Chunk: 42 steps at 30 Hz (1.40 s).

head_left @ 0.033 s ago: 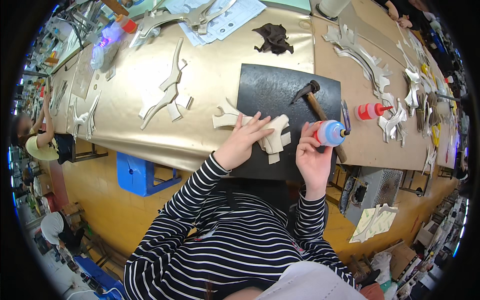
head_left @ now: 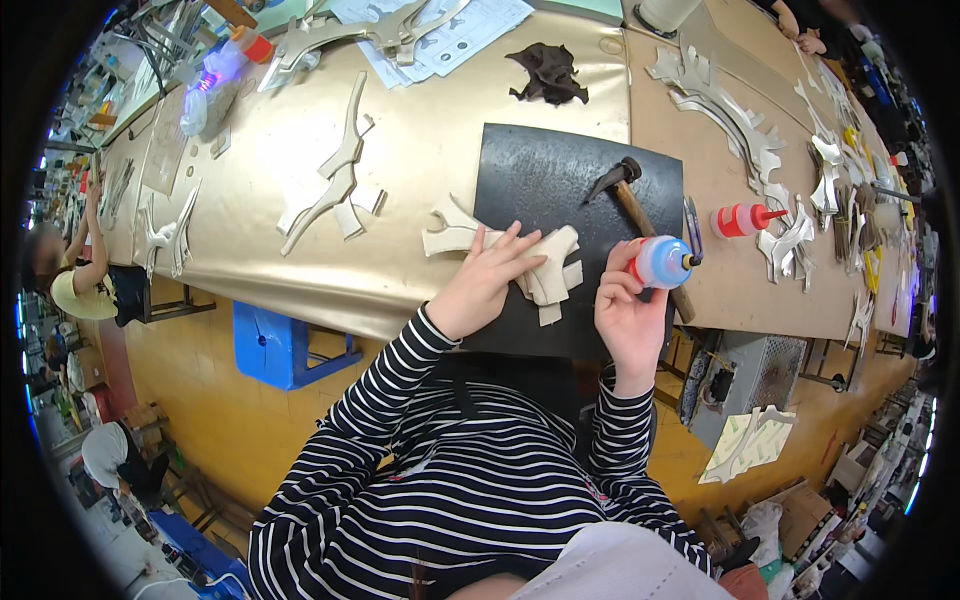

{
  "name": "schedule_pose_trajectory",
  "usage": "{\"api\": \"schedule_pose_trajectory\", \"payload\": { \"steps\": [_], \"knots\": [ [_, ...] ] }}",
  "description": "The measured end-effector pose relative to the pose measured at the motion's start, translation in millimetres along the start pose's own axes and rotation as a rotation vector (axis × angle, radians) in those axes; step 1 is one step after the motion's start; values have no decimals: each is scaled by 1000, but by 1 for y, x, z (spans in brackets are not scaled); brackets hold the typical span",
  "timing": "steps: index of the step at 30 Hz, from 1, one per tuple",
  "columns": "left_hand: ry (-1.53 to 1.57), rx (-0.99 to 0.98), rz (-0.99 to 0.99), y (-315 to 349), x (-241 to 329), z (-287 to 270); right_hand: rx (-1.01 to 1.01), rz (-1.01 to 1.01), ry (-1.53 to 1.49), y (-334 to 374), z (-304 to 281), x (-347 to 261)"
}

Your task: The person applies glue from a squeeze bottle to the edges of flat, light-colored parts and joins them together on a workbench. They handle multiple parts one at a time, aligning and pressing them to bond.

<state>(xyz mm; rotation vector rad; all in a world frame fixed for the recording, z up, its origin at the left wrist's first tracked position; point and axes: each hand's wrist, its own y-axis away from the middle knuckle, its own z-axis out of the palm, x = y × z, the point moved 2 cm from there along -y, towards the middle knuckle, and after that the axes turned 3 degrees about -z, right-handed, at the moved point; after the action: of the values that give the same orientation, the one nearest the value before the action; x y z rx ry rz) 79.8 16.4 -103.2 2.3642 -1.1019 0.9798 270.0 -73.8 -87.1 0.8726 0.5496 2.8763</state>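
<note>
My left hand [head_left: 487, 282] lies palm down with its fingers stretched out, pressing on a cream, branch-shaped cut piece [head_left: 549, 265]. This piece reaches over the left edge of a black mat [head_left: 520, 170], and my hand covers its middle. Small tabs stick out from its right end. In my right hand [head_left: 630, 320] is a squeeze bottle [head_left: 662, 262] with a red-and-white body and a blue end, tipped on its side, its dark tip pointing right. My fingers wrap round its left end. Behind the bottle a hammer [head_left: 630, 200] with a wooden handle rests on the mat.
Another squeeze bottle [head_left: 740, 220], red and white, is right of the mat beside tweezers [head_left: 692, 225]. More cut pieces [head_left: 335, 180] lie left; stacked ones [head_left: 720, 120] lie right. A dark crumpled cloth [head_left: 547, 73] sits behind the mat. A blue stool [head_left: 265, 345] stands below the table's front edge.
My right hand has shifted very slightly to the right and up with the squeeze bottle. My left hand and the cut piece under it look the same.
</note>
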Motion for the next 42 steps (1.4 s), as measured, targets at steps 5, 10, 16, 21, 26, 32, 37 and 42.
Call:
{"api": "schedule_pose_trajectory", "payload": {
  "steps": [5,10,16,21,26,32,37,42],
  "knots": [
    [26,151,-7,1,-7,5,-18,-96,337,11,-3,-3],
    [19,209,40,-10,-4,3,-87,-517,995,42,5,-5],
    [10,327,77,-13,6,-12,-89,-1093,1468,65,20,-9],
    [340,382,139,6,33,-43,-282,-926,1418,67,23,-8],
    [877,396,475,23,39,-72,-276,-344,981,53,11,0],
    [1678,96,683,19,27,-60,-304,58,811,44,-10,13],
    [1858,55,563,27,20,-57,-450,111,829,45,-13,12],
    [1936,117,514,30,10,-54,-398,63,905,49,-5,18]
  ]
}}
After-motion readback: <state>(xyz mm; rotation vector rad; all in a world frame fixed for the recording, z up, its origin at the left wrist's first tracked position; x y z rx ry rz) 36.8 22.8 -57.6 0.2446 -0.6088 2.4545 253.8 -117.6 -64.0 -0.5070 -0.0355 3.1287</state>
